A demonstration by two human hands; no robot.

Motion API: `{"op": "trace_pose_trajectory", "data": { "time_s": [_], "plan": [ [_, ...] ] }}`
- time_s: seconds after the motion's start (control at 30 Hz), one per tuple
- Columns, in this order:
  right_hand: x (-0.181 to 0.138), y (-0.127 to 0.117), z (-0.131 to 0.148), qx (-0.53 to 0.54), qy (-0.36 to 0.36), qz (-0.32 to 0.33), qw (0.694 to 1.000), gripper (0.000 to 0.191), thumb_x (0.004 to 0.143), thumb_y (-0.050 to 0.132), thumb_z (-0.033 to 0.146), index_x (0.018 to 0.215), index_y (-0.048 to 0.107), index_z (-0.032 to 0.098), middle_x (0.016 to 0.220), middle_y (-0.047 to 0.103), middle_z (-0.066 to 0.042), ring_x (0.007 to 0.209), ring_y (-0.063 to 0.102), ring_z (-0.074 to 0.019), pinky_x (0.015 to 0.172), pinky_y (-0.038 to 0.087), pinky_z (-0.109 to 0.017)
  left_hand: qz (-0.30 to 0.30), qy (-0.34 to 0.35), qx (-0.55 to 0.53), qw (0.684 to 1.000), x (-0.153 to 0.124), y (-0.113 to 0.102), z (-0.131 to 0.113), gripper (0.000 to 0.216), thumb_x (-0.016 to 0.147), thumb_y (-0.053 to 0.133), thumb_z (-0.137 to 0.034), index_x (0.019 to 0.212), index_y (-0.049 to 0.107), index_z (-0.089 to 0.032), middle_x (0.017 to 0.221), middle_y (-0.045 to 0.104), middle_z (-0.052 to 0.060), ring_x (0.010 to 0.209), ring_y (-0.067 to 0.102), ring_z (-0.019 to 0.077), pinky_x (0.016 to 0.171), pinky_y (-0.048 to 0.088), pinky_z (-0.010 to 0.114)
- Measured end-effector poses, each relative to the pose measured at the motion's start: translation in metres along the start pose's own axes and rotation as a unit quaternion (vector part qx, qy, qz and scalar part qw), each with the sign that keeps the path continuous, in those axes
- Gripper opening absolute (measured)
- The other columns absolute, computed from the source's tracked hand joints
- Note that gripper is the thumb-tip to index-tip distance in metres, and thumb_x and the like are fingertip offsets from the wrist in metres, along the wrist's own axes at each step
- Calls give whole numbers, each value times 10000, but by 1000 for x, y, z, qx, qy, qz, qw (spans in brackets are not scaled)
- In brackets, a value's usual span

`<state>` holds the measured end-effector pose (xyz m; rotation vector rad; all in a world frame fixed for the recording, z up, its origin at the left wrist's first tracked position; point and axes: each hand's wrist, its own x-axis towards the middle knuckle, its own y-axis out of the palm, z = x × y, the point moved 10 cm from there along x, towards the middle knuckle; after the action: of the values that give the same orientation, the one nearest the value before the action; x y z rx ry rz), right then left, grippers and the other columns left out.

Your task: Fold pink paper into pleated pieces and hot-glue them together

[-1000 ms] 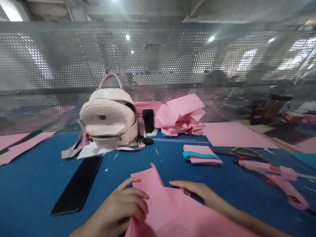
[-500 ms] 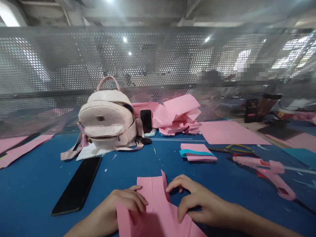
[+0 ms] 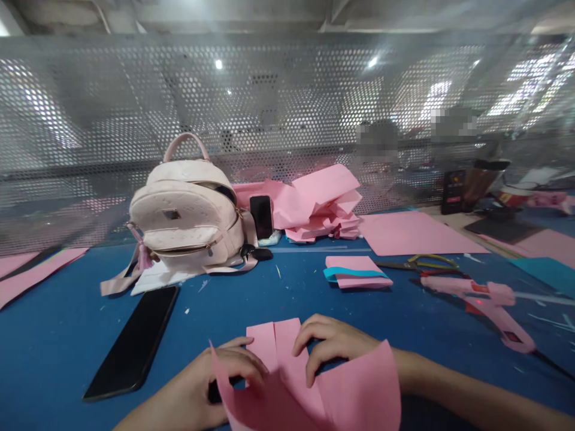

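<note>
A folded sheet of pink paper (image 3: 287,350) lies at the near edge of the view, a crease running down its middle and loose flaps standing up at both sides. My left hand (image 3: 233,368) is curled over its left part, fingertips pressed to the paper beside the raised left flap. With bent fingers, my right hand (image 3: 332,347) holds the right-hand fold down against the sheet. The wide right flap (image 3: 363,389) stands up in front of my right wrist. Beyond my hands rests a small folded pink paper piece (image 3: 359,263) with a blue band (image 3: 354,273).
A black phone (image 3: 135,341) lies left. Behind it sits a pale backpack (image 3: 184,209), with crumpled pink paper (image 3: 318,197) alongside. Scissors (image 3: 431,261) and a pink glue gun (image 3: 485,299) with a cord are at right. A perforated screen (image 3: 287,108) stands behind.
The upright flap by my right fingers now lies folded flat on the sheet. My right hand has moved slightly left, and the lower right flap has risen. The view has shifted slightly.
</note>
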<state>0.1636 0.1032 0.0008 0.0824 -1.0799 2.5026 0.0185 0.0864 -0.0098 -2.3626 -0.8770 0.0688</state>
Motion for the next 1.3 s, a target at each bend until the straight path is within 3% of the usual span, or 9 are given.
{"op": "trace_pose_trajectory", "data": {
  "time_s": [0.2,0.3,0.37,0.47,0.57,0.73,0.9,1.1,1.3],
  "plan": [
    [2,-11,5,15,47,-32,998,179,942,553,295,900,717,237,1156,630,-69,1068,560,-190,935,421,-337,-12,22,-23,999,3,-1,-8,97,857,677,-243,869,764,-284,900,774,35,955,705,204,1121,343,403],
    [2,-11,9,58,44,-26,997,208,940,554,346,893,716,225,1123,642,-85,1080,560,-208,955,418,-368,-50,-33,-52,997,5,-9,-14,123,867,664,-263,887,784,-283,895,774,44,920,710,216,1080,390,408],
    [-1,-13,7,115,57,-44,991,256,910,587,437,929,722,220,1093,656,-94,1087,562,-238,971,415,-406,-63,-86,-96,990,4,-10,-14,144,873,652,-257,873,796,-263,827,770,49,827,718,218,936,501,365],
    [-8,-18,-5,173,115,-98,973,336,886,614,478,1080,696,217,1091,667,-94,1058,587,-246,942,449,-411,-126,-112,-184,968,-1,-18,-5,78,799,730,-230,790,807,-222,743,759,61,721,712,229,754,554,323],
    [-13,-19,-9,245,145,-142,948,242,841,693,405,960,719,196,1014,678,-63,982,613,-217,899,469,-360,-210,-109,-268,934,-10,-23,16,93,689,812,-216,779,809,-192,738,769,82,690,721,248,679,569,312],
    [-14,-16,-7,440,137,-228,858,254,674,841,367,819,729,191,859,676,-11,877,616,-170,883,453,-317,-298,-98,-314,896,-16,-19,36,195,617,869,-298,785,803,-225,758,778,54,664,720,198,656,562,250],
    [-19,-6,-10,495,152,-294,804,228,583,901,242,741,737,230,742,656,42,758,598,-117,838,459,-267,-348,-100,-359,860,-19,-14,34,339,587,884,-442,830,791,-224,792,780,46,724,719,185,745,562,264],
    [-30,-3,-18,466,174,-346,795,189,638,882,334,751,768,235,758,713,12,804,624,-138,805,451,-256,-389,-108,-468,786,-16,-5,26,374,511,929,-367,803,771,-195,761,764,28,765,706,159,803,546,237],
    [-33,-5,-21,469,193,-378,774,278,598,896,412,753,774,216,697,694,3,734,590,-140,746,428,-263,-394,-120,-465,783,-12,0,17,390,500,933,-373,813,778,-201,811,778,39,833,713,177,885,529,264]
  ]
}}
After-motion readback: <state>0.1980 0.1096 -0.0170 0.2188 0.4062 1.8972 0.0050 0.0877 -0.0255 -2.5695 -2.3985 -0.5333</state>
